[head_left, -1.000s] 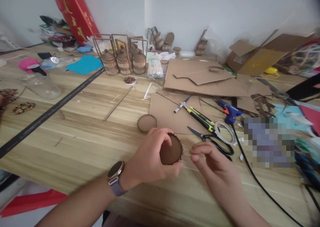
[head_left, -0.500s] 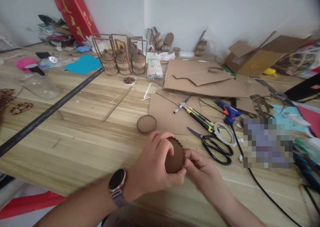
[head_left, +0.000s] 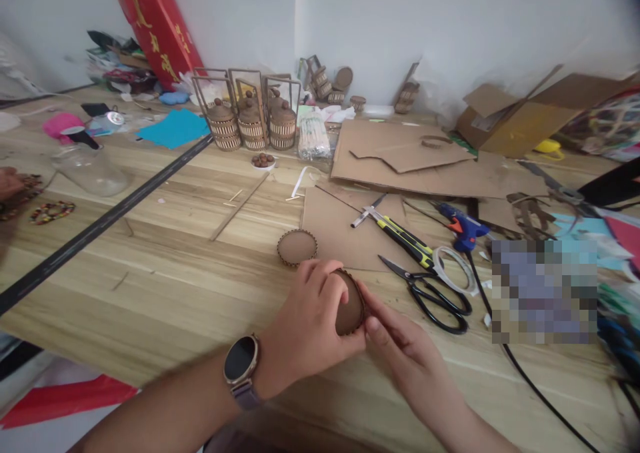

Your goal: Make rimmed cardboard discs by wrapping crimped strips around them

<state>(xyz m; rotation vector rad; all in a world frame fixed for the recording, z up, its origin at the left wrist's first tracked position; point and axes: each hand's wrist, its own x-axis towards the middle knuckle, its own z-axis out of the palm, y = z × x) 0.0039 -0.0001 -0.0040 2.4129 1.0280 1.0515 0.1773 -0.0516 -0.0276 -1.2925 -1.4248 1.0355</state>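
Observation:
My left hand (head_left: 315,320), with a watch on its wrist, is closed around a round brown disc (head_left: 350,304) with a beaded rim, tilted up above the wooden table. At the disc's right edge, my right hand (head_left: 407,343) has its thumb and fingers pressed against the rim. A second round piece (head_left: 297,247) with a similar rim lies flat just beyond my left hand. Black scissors (head_left: 430,293) rest to the right, beside a roll of white tape (head_left: 455,270) and a yellow and black cutter (head_left: 404,241).
Cardboard sheets (head_left: 370,166) lie ahead, with a blue glue gun (head_left: 465,228) at the right. Small handled baskets (head_left: 254,130) stand at the back behind a bowl of brown beads (head_left: 263,161). Another person's hand (head_left: 9,184) is at the far left near beads.
The disc has turned slightly more edge-on. My right hand's fingers have moved up along its rim and straightened. The other person's hand now shows more at the left, and the view has shifted.

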